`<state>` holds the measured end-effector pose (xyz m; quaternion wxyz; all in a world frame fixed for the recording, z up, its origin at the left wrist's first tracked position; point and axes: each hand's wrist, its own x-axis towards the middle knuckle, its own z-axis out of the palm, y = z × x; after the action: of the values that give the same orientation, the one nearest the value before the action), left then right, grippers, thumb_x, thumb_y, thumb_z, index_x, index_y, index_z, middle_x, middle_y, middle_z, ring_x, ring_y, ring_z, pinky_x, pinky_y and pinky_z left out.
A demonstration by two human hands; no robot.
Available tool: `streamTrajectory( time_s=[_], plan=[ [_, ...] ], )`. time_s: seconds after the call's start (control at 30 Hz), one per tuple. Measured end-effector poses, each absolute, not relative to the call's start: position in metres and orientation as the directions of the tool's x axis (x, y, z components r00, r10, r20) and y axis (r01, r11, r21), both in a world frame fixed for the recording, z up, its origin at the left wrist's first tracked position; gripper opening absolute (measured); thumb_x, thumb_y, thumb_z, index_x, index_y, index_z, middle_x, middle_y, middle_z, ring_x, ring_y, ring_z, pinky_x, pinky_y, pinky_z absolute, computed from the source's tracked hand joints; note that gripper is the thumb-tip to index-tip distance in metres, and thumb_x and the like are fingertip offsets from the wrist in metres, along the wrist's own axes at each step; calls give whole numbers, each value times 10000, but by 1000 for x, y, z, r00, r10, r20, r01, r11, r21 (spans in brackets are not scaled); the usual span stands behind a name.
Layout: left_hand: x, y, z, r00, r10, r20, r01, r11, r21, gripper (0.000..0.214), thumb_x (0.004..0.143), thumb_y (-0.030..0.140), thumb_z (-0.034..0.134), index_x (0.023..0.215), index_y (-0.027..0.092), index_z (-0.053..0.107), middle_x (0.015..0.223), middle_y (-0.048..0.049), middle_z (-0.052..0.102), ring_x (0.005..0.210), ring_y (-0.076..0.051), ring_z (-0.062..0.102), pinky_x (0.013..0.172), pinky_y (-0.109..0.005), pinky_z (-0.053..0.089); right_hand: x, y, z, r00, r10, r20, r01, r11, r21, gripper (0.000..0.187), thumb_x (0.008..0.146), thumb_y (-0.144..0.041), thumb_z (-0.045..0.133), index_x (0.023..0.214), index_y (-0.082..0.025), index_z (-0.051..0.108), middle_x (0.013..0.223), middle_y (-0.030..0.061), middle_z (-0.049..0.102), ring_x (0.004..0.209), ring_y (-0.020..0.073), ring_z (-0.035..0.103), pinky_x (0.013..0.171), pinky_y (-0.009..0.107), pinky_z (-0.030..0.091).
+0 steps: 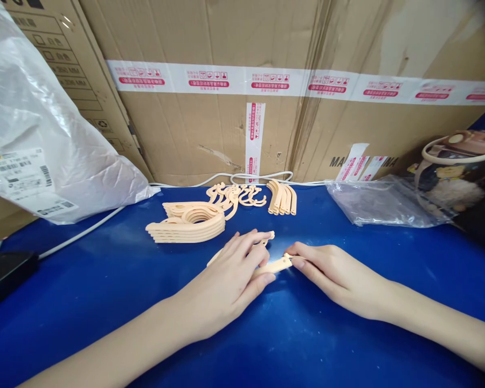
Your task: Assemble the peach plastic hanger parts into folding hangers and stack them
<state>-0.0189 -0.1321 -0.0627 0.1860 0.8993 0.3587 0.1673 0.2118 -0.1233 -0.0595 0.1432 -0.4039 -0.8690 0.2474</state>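
My left hand [230, 275] lies over a peach plastic hanger piece [277, 265] on the blue table [105, 291], fingers pressed down on it. My right hand [327, 272] pinches the right end of the same piece with its fingertips. Just beyond my hands sits a stack of peach hanger bodies [188, 223]. Behind it lie a cluster of hook parts [236, 195] and a row of curved arm pieces [283, 198].
Large cardboard boxes [234, 97] wall off the back. A white plastic bag [36, 140] rests at the left, a clear plastic bag [382, 202] at the right. A white cable [81, 233] runs along the back. A dark object [4, 272] sits at the left edge.
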Motion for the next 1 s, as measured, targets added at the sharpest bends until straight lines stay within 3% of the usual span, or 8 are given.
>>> streamTrajectory(
  time_s=[0.3, 0.53, 0.6, 0.77, 1.0],
  plan=[
    [-17, -133, -69, 685, 698, 208, 581, -696, 422, 147, 1002, 317, 345, 1079, 238, 443, 1459, -58, 367, 1386, -237, 288, 1137, -527, 264, 212, -129, -57, -652, 755, 66, 589, 559, -583, 250, 1013, -334, 302, 966, -206, 511, 834, 11, 628, 709, 152, 587, 664, 272, 417],
    [-16, -132, -76, 700, 683, 208, 613, -724, 317, 250, 1013, 323, 304, 987, 203, 522, 1470, -63, 355, 1389, -249, 285, 1145, -534, 242, 211, -125, -61, -674, 737, 55, 589, 580, -563, 252, 1015, -347, 327, 930, -207, 518, 810, -1, 615, 667, 140, 570, 626, 253, 406],
    [-16, -132, -76, 699, 682, 215, 612, -726, 312, 244, 1011, 326, 317, 977, 200, 523, 1460, -64, 370, 1383, -252, 296, 1143, -535, 249, 212, -125, -64, -675, 735, 67, 620, 614, -488, 265, 1017, -351, 311, 928, -202, 511, 786, 3, 615, 636, 144, 573, 591, 253, 397],
    [-16, -132, -77, 696, 675, 245, 595, -733, 330, 218, 1005, 319, 344, 984, 203, 528, 1439, -66, 400, 1351, -255, 353, 1136, -545, 255, 214, -126, -70, -712, 676, 192, 656, 737, -165, 351, 1025, -372, 242, 860, -190, 493, 715, 15, 596, 535, 146, 552, 492, 257, 333],
    [-16, -134, -73, 700, 676, 231, 581, -727, 366, 213, 1003, 294, 342, 969, 209, 535, 1428, -67, 417, 1346, -245, 362, 1141, -534, 245, 214, -126, -70, -761, 591, 267, 624, 780, 54, 383, 1032, -306, 213, 805, -182, 496, 671, 8, 569, 484, 129, 514, 449, 264, 289]
  ],
)
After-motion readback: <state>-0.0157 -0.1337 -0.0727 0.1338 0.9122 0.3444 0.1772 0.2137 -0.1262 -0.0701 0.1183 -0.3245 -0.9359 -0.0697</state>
